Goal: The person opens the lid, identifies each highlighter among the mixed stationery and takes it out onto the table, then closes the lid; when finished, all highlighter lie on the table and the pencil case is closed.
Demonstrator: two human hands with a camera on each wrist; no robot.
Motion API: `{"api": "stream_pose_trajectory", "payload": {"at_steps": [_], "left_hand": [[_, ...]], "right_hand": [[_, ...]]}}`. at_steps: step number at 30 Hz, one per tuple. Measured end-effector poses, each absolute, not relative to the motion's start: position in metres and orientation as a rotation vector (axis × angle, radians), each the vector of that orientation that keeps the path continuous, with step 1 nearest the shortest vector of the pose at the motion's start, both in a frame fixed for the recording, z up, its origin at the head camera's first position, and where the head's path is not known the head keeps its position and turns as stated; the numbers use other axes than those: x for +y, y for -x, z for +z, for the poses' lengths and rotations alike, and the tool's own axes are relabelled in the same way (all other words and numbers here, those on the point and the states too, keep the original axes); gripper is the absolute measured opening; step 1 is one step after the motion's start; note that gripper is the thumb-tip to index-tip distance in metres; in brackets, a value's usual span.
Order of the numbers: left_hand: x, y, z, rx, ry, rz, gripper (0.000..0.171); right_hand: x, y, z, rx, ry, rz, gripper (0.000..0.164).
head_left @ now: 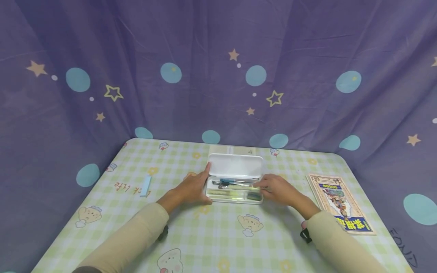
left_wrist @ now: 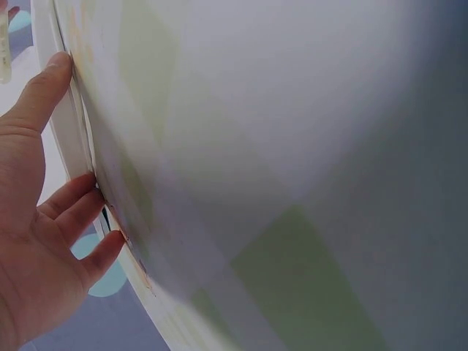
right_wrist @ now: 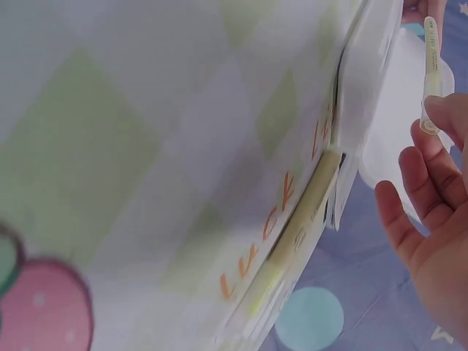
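Note:
A white pencil case (head_left: 235,165) stands with its lid tipped back. Inside are a blue pen (head_left: 232,181), a dark-tipped pen and a yellowish-green item (head_left: 222,193) in the front compartment, beside a dark green block (head_left: 254,196). My left hand (head_left: 191,187) spans the case's left end. Its thumb (left_wrist: 47,88) touches the near edge, and the other fingers lie outstretched by the lid side. With thumb and index finger, my right hand (head_left: 278,189) pinches the right end of a pale yellow pen (right_wrist: 431,66) over the case; its remaining fingers are loosely bent.
Another pale yellow pen (right_wrist: 303,212) lies on the tablecloth in the right wrist view. A light blue strip (head_left: 145,185) lies to the left. Illustrated books (head_left: 341,204) lie at the right, beside my right forearm. A pale flat item (head_left: 232,150) sits behind the lid, near the curtain.

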State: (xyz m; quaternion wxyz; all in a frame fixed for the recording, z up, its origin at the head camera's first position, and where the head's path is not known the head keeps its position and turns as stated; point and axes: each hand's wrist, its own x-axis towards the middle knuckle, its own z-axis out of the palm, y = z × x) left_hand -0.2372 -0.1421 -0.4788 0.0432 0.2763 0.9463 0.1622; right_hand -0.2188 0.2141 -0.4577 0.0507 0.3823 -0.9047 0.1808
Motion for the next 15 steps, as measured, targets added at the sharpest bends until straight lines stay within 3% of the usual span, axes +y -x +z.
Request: {"api": "stream_pose_trajectory", "payload": {"at_steps": [15], "left_hand": [[-0.143, 0.241, -0.483, 2.901, -0.862, 0.485, 0.144]], "right_hand": [[0.256, 0.217, -0.459, -2.85, -0.995, 0.599, 0.028]]}}
